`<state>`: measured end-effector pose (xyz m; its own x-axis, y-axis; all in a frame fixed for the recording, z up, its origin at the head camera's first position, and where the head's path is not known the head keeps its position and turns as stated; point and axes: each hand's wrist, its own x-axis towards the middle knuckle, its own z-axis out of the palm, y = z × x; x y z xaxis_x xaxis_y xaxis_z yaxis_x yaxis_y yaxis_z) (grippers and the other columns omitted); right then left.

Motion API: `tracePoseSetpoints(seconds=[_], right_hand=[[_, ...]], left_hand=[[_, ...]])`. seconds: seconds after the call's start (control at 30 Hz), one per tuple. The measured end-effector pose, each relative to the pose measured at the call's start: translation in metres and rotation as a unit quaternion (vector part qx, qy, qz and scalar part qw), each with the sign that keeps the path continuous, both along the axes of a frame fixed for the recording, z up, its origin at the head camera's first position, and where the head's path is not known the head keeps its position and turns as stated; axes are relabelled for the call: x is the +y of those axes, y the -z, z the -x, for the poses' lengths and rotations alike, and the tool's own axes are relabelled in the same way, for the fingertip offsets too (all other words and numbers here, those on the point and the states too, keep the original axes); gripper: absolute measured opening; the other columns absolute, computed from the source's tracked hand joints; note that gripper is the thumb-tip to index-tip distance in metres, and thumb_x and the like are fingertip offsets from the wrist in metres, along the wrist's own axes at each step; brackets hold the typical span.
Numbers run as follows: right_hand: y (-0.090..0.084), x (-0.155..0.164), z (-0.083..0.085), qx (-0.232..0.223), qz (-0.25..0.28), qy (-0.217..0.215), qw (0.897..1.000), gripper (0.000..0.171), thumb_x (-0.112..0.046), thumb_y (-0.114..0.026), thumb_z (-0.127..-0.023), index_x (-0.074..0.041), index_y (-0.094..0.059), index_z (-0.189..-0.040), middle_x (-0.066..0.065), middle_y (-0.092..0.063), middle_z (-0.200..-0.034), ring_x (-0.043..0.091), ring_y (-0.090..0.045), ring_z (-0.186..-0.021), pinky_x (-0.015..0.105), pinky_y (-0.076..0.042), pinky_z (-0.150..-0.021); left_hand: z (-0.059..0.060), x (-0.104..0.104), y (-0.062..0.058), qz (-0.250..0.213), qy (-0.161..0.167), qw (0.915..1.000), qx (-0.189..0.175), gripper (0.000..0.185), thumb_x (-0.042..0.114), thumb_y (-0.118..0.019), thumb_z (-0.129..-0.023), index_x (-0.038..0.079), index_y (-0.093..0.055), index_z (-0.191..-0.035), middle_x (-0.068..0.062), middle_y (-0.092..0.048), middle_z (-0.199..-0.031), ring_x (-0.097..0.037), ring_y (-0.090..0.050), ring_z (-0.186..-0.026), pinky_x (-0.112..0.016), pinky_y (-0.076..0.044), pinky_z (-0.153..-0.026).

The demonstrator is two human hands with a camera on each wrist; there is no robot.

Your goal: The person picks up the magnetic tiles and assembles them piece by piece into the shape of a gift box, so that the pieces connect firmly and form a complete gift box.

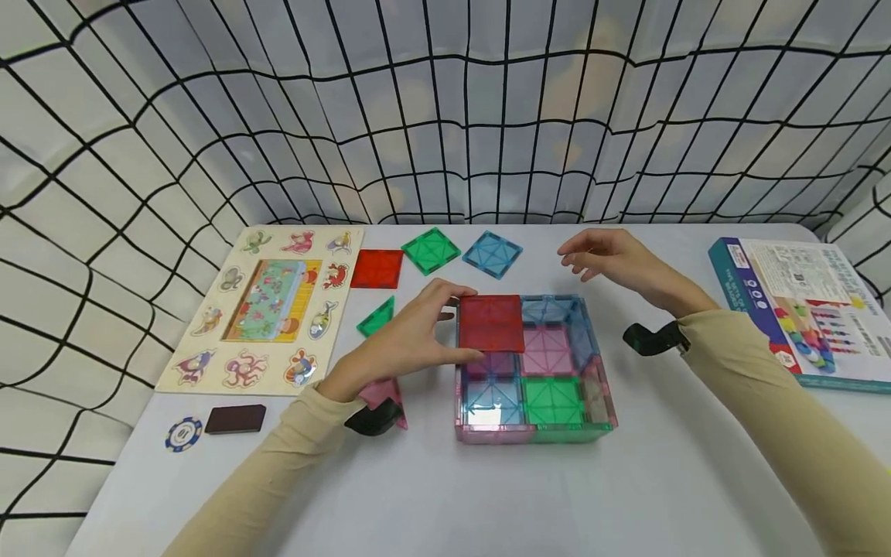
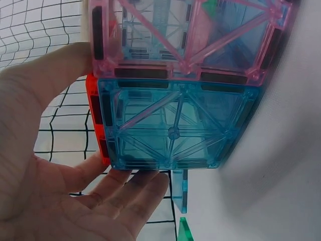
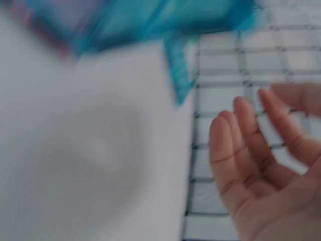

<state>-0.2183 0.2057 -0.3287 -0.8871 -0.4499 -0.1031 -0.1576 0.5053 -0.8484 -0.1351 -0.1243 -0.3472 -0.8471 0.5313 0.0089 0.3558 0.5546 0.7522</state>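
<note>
Right now we are holding a red tile (image 1: 490, 322) flat on top of the tile box (image 1: 532, 387) with our left hand (image 1: 411, 334), fingers pinching its edge. Our right hand (image 1: 612, 259) is hanging open above the white table (image 1: 626, 495), with checked cloth behind.

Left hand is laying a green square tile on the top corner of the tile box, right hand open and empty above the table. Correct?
Not quite: the tile the left hand lays on the tile box is red, not green, as the head view shows. The rest holds: it sits on the top corner, and the right hand hovers open and empty.
</note>
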Motion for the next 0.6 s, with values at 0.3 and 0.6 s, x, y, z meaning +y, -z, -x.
tracePoseSetpoints(seconds=[0.3, 0.6], right_hand=[[0.005, -0.021, 0.056, -0.002, -0.115, -0.084, 0.990, 0.051, -0.021, -0.067, -0.103, 0.006, -0.052, -0.143, 0.027, -0.052, -0.146, 0.043, -0.052, -0.134, 0.060, -0.045, -0.109], [-0.030, -0.089, 0.106, 0.037, -0.301, -0.168, 0.938, 0.069, -0.028, -0.071, -0.099, 0.015, -0.046, -0.146, 0.033, -0.051, -0.144, 0.044, -0.050, -0.135, 0.052, -0.043, -0.114]], left_hand=[[-0.004, 0.001, 0.006, -0.017, -0.001, 0.9993, -0.033, 0.083, 0.029, -0.085, -0.088, 0.008, -0.040, -0.154, -0.011, -0.047, -0.151, -0.031, -0.051, -0.137, -0.049, -0.049, -0.111], [-0.006, 0.000, 0.008, -0.035, -0.002, 0.9988, -0.035, 0.083, 0.027, -0.084, -0.089, 0.008, -0.037, -0.156, -0.010, -0.044, -0.153, -0.029, -0.047, -0.140, -0.045, -0.048, -0.113]])
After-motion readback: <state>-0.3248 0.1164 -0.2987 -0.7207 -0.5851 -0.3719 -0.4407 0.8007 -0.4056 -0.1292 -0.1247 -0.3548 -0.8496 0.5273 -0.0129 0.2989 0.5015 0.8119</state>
